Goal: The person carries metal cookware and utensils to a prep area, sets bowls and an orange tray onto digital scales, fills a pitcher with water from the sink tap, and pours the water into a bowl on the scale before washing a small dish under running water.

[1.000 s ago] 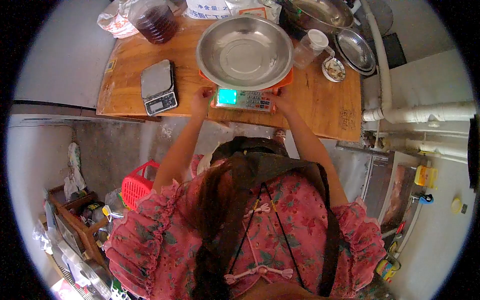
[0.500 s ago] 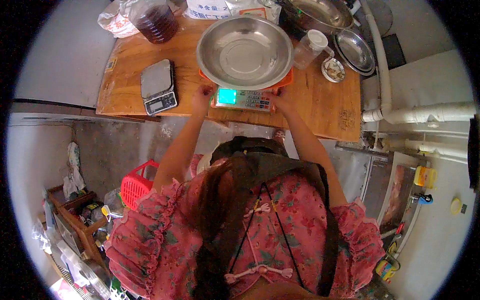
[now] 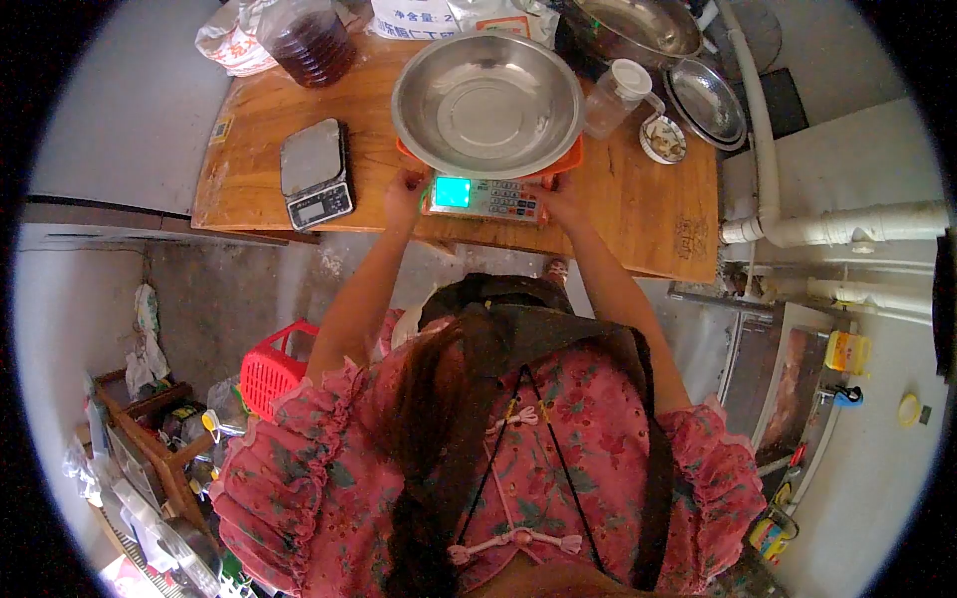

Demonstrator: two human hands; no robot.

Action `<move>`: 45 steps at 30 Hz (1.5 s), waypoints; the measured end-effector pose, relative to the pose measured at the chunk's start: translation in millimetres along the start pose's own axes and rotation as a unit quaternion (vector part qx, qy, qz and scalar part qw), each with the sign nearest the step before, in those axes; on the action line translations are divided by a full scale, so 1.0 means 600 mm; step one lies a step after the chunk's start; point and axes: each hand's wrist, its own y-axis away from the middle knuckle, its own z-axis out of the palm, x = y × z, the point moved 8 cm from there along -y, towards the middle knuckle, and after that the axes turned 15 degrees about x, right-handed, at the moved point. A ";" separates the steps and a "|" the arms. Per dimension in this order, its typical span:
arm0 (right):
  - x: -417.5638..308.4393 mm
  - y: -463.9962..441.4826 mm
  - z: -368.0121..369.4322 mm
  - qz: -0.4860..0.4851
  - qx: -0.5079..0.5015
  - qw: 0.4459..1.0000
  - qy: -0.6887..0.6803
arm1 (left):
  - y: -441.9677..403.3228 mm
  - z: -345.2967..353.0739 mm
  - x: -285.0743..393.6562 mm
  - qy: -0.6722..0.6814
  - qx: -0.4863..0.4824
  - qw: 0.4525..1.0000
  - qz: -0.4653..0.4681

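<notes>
A wide stainless steel basin (image 3: 488,105) sits level on an orange electronic price scale (image 3: 498,211) near the front edge of the wooden table. The scale's display glows blue-green, with its keypad to the right. My left hand (image 3: 405,192) is curled against the scale's left side. Against the opposite side, my right hand (image 3: 554,196) grips beside the keypad. Fingertips of both hands are partly hidden. A small flat digital scale (image 3: 315,171) lies left of my left hand, apart from it.
The wooden table (image 3: 638,229) also bears a jug of dark liquid (image 3: 309,48), white printed sacks (image 3: 414,18), a clear lidded pitcher (image 3: 616,98), a small bowl (image 3: 663,140) and metal basins (image 3: 706,103). White pipes (image 3: 847,227) run along the right wall. A red plastic basket (image 3: 271,374) stands at lower left.
Almost nothing differs. Both hands stay at the sides of the scale, and the basin keeps its place.
</notes>
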 end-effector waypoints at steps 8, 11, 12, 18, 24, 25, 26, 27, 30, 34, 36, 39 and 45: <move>-0.017 0.009 0.002 0.000 -0.004 1.000 -0.025 | -0.003 0.009 -0.015 0.022 -0.016 0.999 -0.022; -0.027 0.016 0.000 0.017 0.012 0.999 0.028 | -0.004 0.005 -0.006 0.002 -0.008 1.000 -0.003; -0.020 0.013 0.004 0.015 -0.005 1.000 0.025 | -0.007 0.011 -0.020 0.001 -0.006 1.000 0.002; -0.020 0.008 0.002 -0.027 -0.008 0.998 0.050 | -0.017 0.029 -0.064 0.029 0.012 0.999 0.018; -0.040 0.021 0.004 0.002 -0.013 1.000 -0.007 | -0.014 0.022 -0.048 0.048 0.003 0.999 0.023; -0.056 0.025 0.001 -0.015 -0.014 1.000 -0.009 | -0.015 0.024 -0.049 0.061 0.010 0.997 0.037; -0.072 0.027 -0.005 -0.033 -0.013 0.999 -0.009 | -0.013 0.034 -0.065 0.098 -0.012 0.995 -0.005; -0.065 0.018 -0.019 -0.034 0.005 0.999 -0.012 | -0.014 0.045 -0.089 0.135 -0.035 0.989 -0.045; 0.001 -0.046 -0.105 -0.069 0.129 0.989 0.016 | -0.012 0.041 -0.080 0.118 -0.092 0.985 -0.087; -0.148 -0.085 -0.238 -0.247 0.410 0.861 0.172 | -0.007 -0.004 -0.027 0.142 -0.069 0.987 -0.028; -0.226 -0.101 -0.257 -0.318 0.448 0.802 0.236 | -0.011 -0.023 -0.062 0.178 -0.063 0.976 -0.104; -0.236 -0.203 -0.288 -0.272 0.378 0.845 0.265 | -0.011 -0.101 0.003 0.161 0.029 0.980 -0.113; -0.168 -0.218 -0.249 -0.018 0.127 0.980 0.155 | -0.018 -0.192 0.137 0.176 0.119 0.977 -0.023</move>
